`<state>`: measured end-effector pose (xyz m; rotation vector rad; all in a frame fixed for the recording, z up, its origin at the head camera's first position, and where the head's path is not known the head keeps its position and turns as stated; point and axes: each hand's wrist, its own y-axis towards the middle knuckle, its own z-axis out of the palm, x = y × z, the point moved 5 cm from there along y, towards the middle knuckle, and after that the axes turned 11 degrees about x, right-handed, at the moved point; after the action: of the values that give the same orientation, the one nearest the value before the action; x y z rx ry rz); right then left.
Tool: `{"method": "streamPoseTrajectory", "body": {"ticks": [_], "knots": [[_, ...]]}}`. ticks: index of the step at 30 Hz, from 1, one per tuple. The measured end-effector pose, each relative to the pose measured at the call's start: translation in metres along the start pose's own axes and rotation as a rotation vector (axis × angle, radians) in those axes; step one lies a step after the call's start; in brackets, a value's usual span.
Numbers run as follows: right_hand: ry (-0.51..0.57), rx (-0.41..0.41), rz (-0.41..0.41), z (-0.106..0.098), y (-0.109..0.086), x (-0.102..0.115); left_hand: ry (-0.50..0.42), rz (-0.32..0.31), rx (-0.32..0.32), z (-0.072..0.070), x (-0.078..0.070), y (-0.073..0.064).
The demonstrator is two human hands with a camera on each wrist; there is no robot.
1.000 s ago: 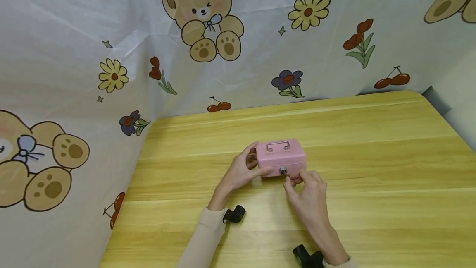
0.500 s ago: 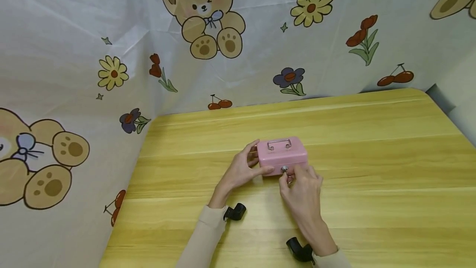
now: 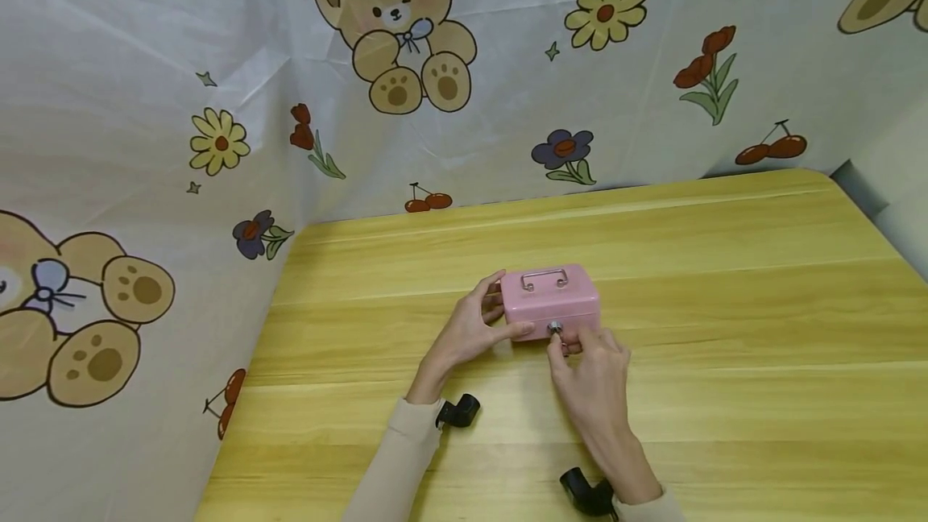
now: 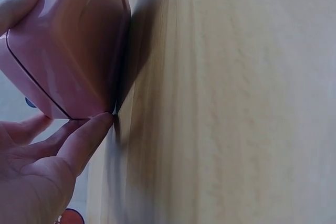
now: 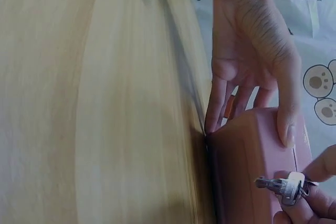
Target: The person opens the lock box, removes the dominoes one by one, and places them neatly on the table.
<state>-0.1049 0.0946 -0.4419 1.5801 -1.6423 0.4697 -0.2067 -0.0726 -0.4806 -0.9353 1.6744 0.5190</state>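
Observation:
A small pink cash box (image 3: 547,300) with a wire handle on its lid sits on the table, lid down. My left hand (image 3: 470,333) grips its left end, thumb on the front face and the other fingers round the side and back. On the front is a round silver lock (image 3: 554,328). My right hand (image 3: 596,377) pinches a small key right at this lock. In the right wrist view a silver key (image 5: 286,187) on a ring hangs by the fingertips. Whether a key is inside the lock I cannot tell.
The table (image 3: 725,304) has a yellow wood-grain top. Behind it and to its left hangs a white cloth (image 3: 500,87) printed with bears, flowers and cherries. A black wrist camera (image 3: 458,411) sits on the left wrist, another (image 3: 586,491) on the right.
My right hand has moved left along the box front, bringing the key to the lock, then shifted only slightly. The left hand keeps its hold and the box stays in place.

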Motion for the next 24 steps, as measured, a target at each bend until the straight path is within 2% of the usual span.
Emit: {"method": "streamPoseTrajectory", "body": {"ticks": [3, 8, 11, 15, 24], "knots": [[0.161, 0.106, 0.154, 0.002, 0.0, -0.007, -0.008, 0.002, -0.001, 0.0, 0.0, 0.0], [0.654, 0.282, 0.465, 0.009, -0.002, -0.02, -0.014, 0.008, 0.001, 0.0, 0.0, -0.001], [0.88, 0.332, 0.584, 0.012, -0.004, -0.024, -0.015, 0.016, 0.004, 0.001, 0.0, -0.002], [0.955, 0.359, 0.621, 0.014, -0.005, -0.025, -0.021, 0.017, 0.007, 0.001, 0.001, -0.002], [0.93, 0.365, 0.625, 0.015, -0.007, -0.027, -0.011, 0.011, 0.017, 0.002, 0.002, -0.002]]}}
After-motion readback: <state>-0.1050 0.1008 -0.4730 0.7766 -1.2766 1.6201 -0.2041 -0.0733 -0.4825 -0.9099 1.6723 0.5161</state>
